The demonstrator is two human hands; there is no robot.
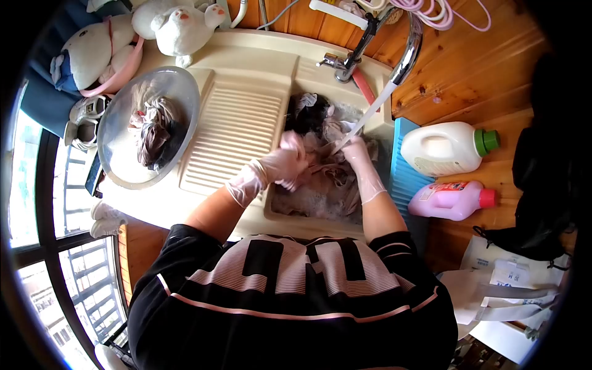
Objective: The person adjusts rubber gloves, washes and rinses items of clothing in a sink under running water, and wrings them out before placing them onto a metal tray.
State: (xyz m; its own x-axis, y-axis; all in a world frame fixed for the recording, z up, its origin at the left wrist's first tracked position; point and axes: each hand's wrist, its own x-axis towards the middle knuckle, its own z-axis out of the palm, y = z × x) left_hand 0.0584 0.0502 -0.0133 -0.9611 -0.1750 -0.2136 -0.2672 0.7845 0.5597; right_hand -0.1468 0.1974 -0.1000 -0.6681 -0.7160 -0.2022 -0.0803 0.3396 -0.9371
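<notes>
My hands wear thin whitish see-through gloves and work in the beige sink basin (268, 200), which holds wet clothes (336, 176) in sudsy water. My left hand (285, 165), somewhat smeared by motion, is closed on a pinkish piece of clothing (292, 143) at the basin's left side. At the right, my right hand (354, 151) grips wet clothing beside the stream of running water (369, 116). Its fingertips are partly hidden by water and fabric. Dark and grey clothes (308, 110) lie at the back of the basin.
A ribbed washboard (237, 132) adjoins the basin. Left of it stands a clear tub (114, 157) with wet clothes (156, 126). The chrome faucet (408, 55) arches over the sink. White (441, 148) and pink (453, 200) detergent bottles lie at right. Plush toys (182, 31) sit at back left.
</notes>
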